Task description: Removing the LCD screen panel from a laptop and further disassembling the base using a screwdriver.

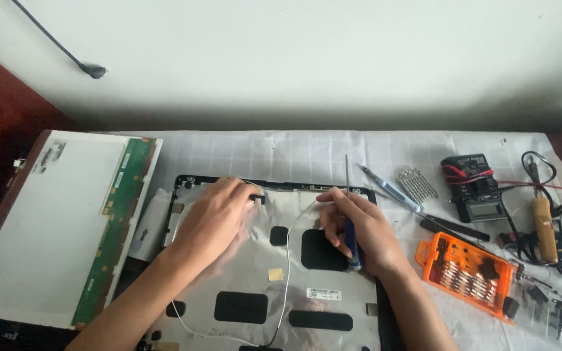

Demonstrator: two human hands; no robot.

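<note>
A laptop lid shell lies open-side up before me, lined with silver foil and black pads, with a white cable running down it. My left hand rests on the upper left of the shell, its fingertips on a small black part near the top edge. My right hand holds a blue-handled screwdriver, shaft pointing up, while its fingertips touch the foil near the top edge.
A bare display panel with a green circuit strip lies at the left. To the right are an orange bit case, a multimeter, a soldering iron, loose tools and a metal comb-like part. A black cord hangs on the wall.
</note>
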